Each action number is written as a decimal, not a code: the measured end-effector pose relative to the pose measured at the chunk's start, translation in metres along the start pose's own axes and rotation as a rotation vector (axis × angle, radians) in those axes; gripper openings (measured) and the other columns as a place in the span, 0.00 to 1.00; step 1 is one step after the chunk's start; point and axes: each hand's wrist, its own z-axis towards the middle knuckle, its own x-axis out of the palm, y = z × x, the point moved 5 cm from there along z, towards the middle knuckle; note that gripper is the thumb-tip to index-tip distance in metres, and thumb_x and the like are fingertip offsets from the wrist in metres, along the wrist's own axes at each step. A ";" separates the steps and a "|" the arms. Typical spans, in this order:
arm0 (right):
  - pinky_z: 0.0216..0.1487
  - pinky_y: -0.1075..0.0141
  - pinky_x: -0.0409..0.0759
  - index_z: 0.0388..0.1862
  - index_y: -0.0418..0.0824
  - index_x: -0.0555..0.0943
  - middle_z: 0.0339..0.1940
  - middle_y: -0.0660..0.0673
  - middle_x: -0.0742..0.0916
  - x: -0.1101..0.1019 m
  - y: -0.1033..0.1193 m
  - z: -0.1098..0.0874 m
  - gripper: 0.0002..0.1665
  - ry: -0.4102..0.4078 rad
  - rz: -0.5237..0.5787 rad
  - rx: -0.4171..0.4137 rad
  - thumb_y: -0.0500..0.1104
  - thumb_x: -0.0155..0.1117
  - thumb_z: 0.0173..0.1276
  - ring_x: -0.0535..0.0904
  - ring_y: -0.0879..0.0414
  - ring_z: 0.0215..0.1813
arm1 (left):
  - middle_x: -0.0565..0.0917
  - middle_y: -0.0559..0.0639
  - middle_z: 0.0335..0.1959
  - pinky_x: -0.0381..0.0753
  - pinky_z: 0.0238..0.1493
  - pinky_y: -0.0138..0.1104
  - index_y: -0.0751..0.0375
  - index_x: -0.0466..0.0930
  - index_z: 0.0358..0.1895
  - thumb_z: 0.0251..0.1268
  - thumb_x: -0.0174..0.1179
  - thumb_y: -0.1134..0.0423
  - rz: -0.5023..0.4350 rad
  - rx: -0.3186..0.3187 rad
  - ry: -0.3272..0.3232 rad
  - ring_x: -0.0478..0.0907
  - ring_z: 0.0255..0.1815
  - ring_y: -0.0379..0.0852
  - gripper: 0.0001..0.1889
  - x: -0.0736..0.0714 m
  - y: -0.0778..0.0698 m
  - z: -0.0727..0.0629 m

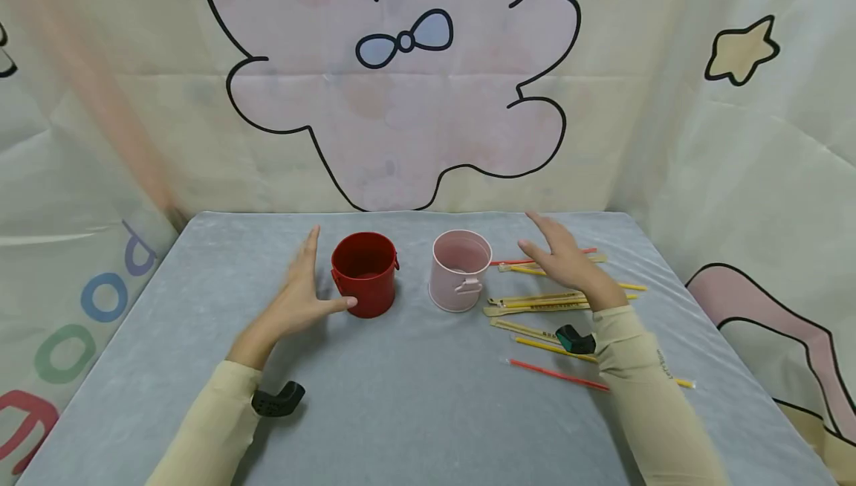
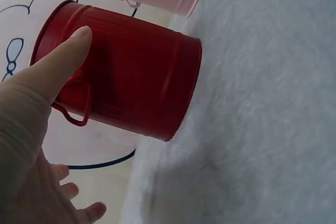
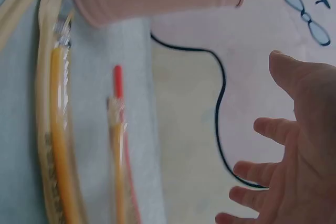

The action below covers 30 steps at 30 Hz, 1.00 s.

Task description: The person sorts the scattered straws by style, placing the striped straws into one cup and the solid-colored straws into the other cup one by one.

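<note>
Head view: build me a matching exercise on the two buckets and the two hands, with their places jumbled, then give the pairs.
Things
1. red bucket
2. pink bucket
3. left hand
4. right hand

Places
A. above the thin sticks
B. between the left hand and the pink bucket
C. between the red bucket and the right hand
D. farthest left of the four

Pairs: 1-B, 2-C, 3-D, 4-A
</note>
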 end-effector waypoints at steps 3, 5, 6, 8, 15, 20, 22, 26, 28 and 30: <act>0.77 0.30 0.49 0.84 0.40 0.48 0.82 0.29 0.56 -0.001 -0.010 0.002 0.43 0.008 0.025 0.016 0.58 0.48 0.81 0.48 0.29 0.82 | 0.43 0.59 0.85 0.54 0.74 0.71 0.32 0.23 0.80 0.53 0.76 0.48 -0.160 0.015 0.054 0.40 0.84 0.66 0.68 0.009 0.004 0.002; 0.77 0.31 0.53 0.83 0.40 0.49 0.82 0.29 0.58 -0.001 -0.016 0.003 0.43 0.011 0.038 0.033 0.59 0.48 0.81 0.51 0.29 0.81 | 0.47 0.61 0.84 0.59 0.74 0.68 0.31 0.24 0.81 0.55 0.76 0.52 -0.262 0.033 0.090 0.45 0.83 0.65 0.66 0.015 0.008 0.003; 0.76 0.31 0.54 0.83 0.40 0.50 0.81 0.29 0.58 -0.001 -0.018 0.004 0.43 0.012 0.044 0.040 0.59 0.48 0.81 0.52 0.29 0.81 | 0.49 0.61 0.83 0.60 0.73 0.68 0.31 0.25 0.81 0.56 0.75 0.54 -0.300 0.038 0.106 0.47 0.83 0.65 0.65 0.018 0.009 0.004; 0.75 0.30 0.57 0.82 0.39 0.53 0.80 0.28 0.61 -0.001 -0.022 0.005 0.42 0.013 0.043 0.042 0.59 0.48 0.81 0.56 0.29 0.79 | 0.53 0.62 0.82 0.62 0.73 0.67 0.31 0.26 0.81 0.58 0.73 0.56 -0.360 0.043 0.127 0.52 0.81 0.66 0.64 0.024 0.013 0.004; 0.71 0.29 0.63 0.79 0.36 0.59 0.76 0.24 0.67 -0.003 -0.036 0.012 0.35 0.066 0.066 0.047 0.52 0.50 0.82 0.61 0.26 0.75 | 0.68 0.62 0.74 0.62 0.73 0.64 0.38 0.27 0.82 0.59 0.72 0.58 -0.410 0.039 0.124 0.65 0.72 0.61 0.62 0.036 0.023 0.007; 0.71 0.33 0.66 0.77 0.33 0.62 0.74 0.23 0.68 -0.002 -0.054 0.020 0.32 0.126 0.144 0.060 0.47 0.50 0.82 0.64 0.27 0.74 | 0.66 0.58 0.76 0.52 0.77 0.66 0.44 0.37 0.83 0.60 0.72 0.62 -0.476 0.084 0.123 0.60 0.77 0.59 0.57 0.043 0.022 0.010; 0.70 0.35 0.68 0.76 0.32 0.64 0.73 0.24 0.69 0.000 -0.062 0.022 0.30 0.148 0.168 0.065 0.45 0.51 0.82 0.66 0.28 0.73 | 0.65 0.56 0.76 0.50 0.78 0.66 0.47 0.43 0.82 0.60 0.72 0.63 -0.485 0.107 0.123 0.57 0.78 0.59 0.53 0.044 0.021 0.010; 0.67 0.40 0.74 0.72 0.31 0.70 0.71 0.25 0.74 0.003 -0.074 0.027 0.27 0.177 0.178 0.087 0.42 0.54 0.80 0.70 0.31 0.71 | 0.67 0.57 0.75 0.51 0.79 0.62 0.55 0.54 0.78 0.60 0.72 0.65 -0.487 0.121 0.125 0.55 0.80 0.59 0.46 0.047 0.019 0.009; 0.62 0.48 0.78 0.70 0.31 0.73 0.68 0.26 0.76 0.002 -0.078 0.030 0.25 0.181 0.173 0.099 0.40 0.55 0.79 0.73 0.34 0.67 | 0.69 0.58 0.74 0.53 0.79 0.60 0.57 0.57 0.77 0.59 0.72 0.65 -0.474 0.112 0.124 0.57 0.79 0.59 0.44 0.047 0.019 0.008; 0.56 0.56 0.79 0.67 0.31 0.76 0.66 0.26 0.79 0.002 -0.081 0.031 0.23 0.184 0.165 0.106 0.39 0.56 0.77 0.75 0.37 0.63 | 0.69 0.59 0.73 0.55 0.79 0.60 0.59 0.59 0.76 0.60 0.72 0.65 -0.460 0.103 0.123 0.58 0.78 0.59 0.43 0.047 0.019 0.007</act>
